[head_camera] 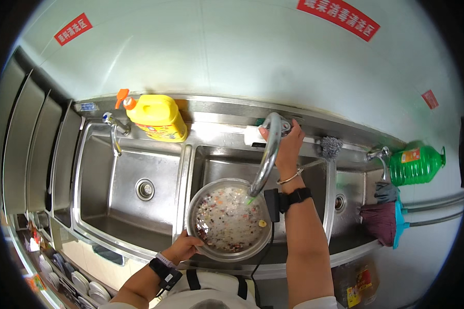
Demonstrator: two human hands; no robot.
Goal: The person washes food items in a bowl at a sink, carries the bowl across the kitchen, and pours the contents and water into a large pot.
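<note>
A round metal bowl (191,231) sits over the middle sink (309,181), full of cloudy water with mixed beans, grains and small orange, red and yellow bits. My left hand (186,246) grips its lower left rim, thumb on top. Above the bowl curves a chrome faucet (270,158), its spout end at the bowl's upper right, where the water looks stirred. At the faucet's base, my right hand (289,141) is closed around the handle, which the fingers partly hide. Each wrist bears a black strapped device.
A yellow jug (158,116) stands behind the left sink (96,185), near another faucet (116,135). Rightward are a steel-wool scourer (331,147), a green bottle (415,166) and a maroon mop (381,222) over the right sink. Metal shelving (19,154) stands far left; stacked plates (81,282) lie lower left.
</note>
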